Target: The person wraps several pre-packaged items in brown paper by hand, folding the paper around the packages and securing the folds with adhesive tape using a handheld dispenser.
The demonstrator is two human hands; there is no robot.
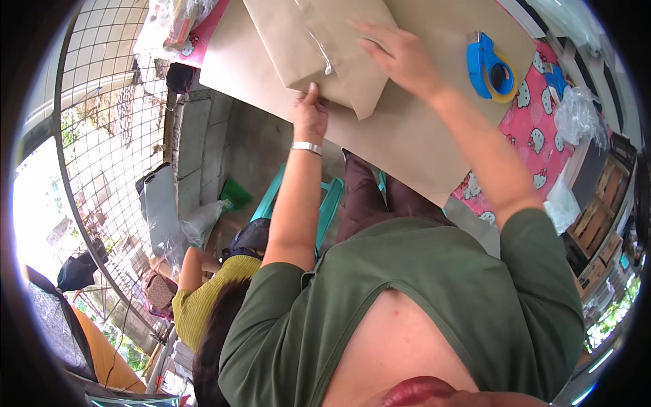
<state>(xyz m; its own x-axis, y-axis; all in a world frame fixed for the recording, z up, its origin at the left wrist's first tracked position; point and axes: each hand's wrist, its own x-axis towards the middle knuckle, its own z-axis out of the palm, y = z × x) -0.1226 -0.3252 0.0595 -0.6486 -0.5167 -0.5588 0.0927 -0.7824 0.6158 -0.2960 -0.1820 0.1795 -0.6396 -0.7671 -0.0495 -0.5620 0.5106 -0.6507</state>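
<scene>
A flat package folded in brown paper (352, 78) lies on a larger brown paper sheet (434, 146). A shiny strip of clear tape (317, 44) runs along its middle, with a crumpled end. My left hand (310, 117) grips the package's near left edge, thumb on top and the other fingers partly hidden. Over the right side of the package, my right hand (401, 60) is open, its fingers stretched out toward the tape. A blue tape dispenser (479, 64) with a roll of tape rests on the sheet, to the right of that hand.
Pink patterned cloth (525, 152) covers the table under the sheet. Plastic bags (580, 122) lie at the right edge, and a clear bag (169, 30) at the far left. A person in a yellow-green top (207, 302) sits at my left, near a teal stool (330, 207) and wire mesh (112, 102).
</scene>
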